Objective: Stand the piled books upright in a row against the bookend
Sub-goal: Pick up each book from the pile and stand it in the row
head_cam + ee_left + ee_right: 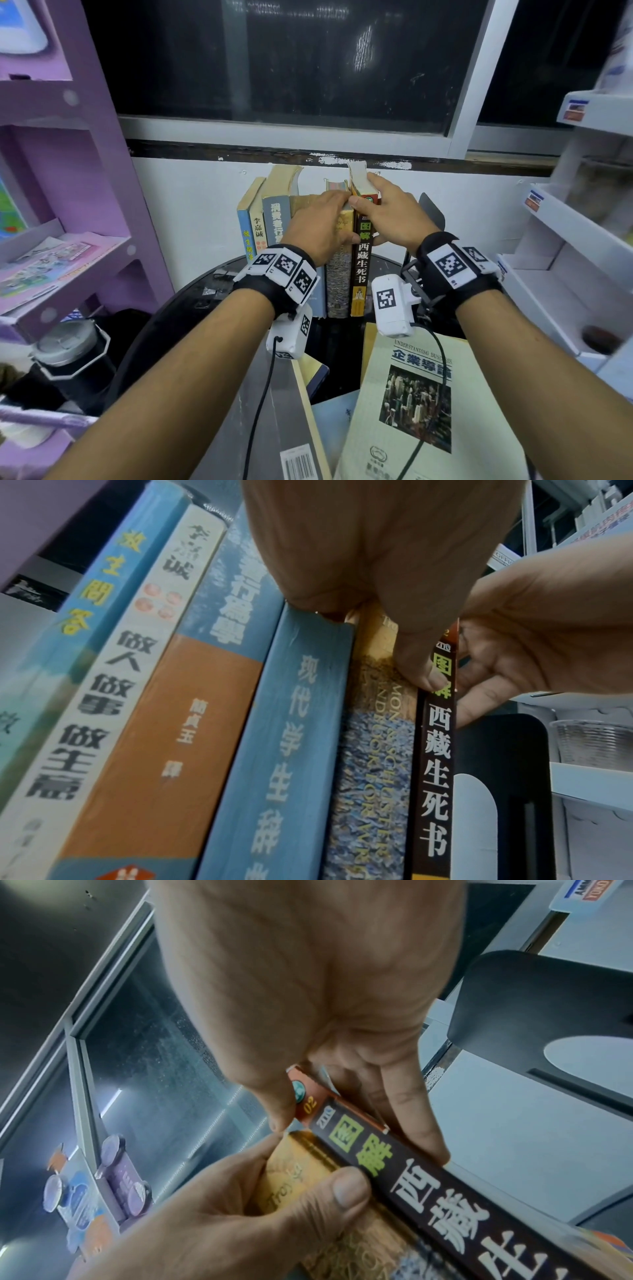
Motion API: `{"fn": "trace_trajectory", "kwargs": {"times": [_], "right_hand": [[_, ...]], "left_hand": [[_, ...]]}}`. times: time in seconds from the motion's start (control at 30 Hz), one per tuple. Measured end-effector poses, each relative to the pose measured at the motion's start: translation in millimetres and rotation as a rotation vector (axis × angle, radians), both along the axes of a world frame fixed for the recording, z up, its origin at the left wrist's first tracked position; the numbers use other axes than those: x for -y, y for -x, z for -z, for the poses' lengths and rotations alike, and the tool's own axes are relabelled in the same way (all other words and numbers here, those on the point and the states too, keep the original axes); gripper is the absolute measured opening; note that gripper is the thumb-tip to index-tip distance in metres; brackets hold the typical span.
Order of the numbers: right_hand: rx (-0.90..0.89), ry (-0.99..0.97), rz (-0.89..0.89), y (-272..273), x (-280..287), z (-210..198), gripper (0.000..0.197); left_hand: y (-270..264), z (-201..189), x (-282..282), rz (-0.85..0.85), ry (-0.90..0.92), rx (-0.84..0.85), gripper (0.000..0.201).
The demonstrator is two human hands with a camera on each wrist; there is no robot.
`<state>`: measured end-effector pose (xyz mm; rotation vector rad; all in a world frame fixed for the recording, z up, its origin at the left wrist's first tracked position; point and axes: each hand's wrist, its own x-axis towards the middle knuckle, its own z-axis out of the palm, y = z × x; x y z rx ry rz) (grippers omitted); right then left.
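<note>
Several books stand upright in a row on the dark round table by the wall. My right hand grips the top of the dark-spined book at the row's right end, thumb on one side and fingers on the other. Just right of it stands the black bookend, apart from the book. My left hand curls over the top of the neighbouring mottled book, its thumb pressing on the spine. Piled books lie flat in front, a cream business book uppermost.
A purple shelf unit stands close on the left and a white shelf unit on the right. A grey-lidded bottle sits low at the left. A dark window runs behind the row.
</note>
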<state>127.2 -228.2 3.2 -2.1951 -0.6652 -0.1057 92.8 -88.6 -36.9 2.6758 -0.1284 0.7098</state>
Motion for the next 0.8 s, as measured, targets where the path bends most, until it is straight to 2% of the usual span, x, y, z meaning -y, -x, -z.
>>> {"fn": "trace_trajectory", "kwargs": {"times": [0.13,0.4,0.57,0.67,0.8], "right_hand": [[-0.007,0.030,0.008,1,-1,-1,0.053],[0.009,0.029,-0.005,0,0,0,0.035],[-0.006,-0.003,0.026,-1,0,5,0.057],[0.005,-0.012,0.023,0,1,9,0.056],[0.011,-0.012,0.028,2,3,15,0.068]], "left_hand": [[-1,2,-1,0.008,0.008,0.018,0.068],[-2,3,-3,0.008,0.011,0.035,0.066],[-1,3,-2,0.010,0.003,0.035,0.067],[0,3,-1,0.006,-0.006,0.032,0.068],[2,2,1,-0.003,-0.024,0.022,0.069]]}}
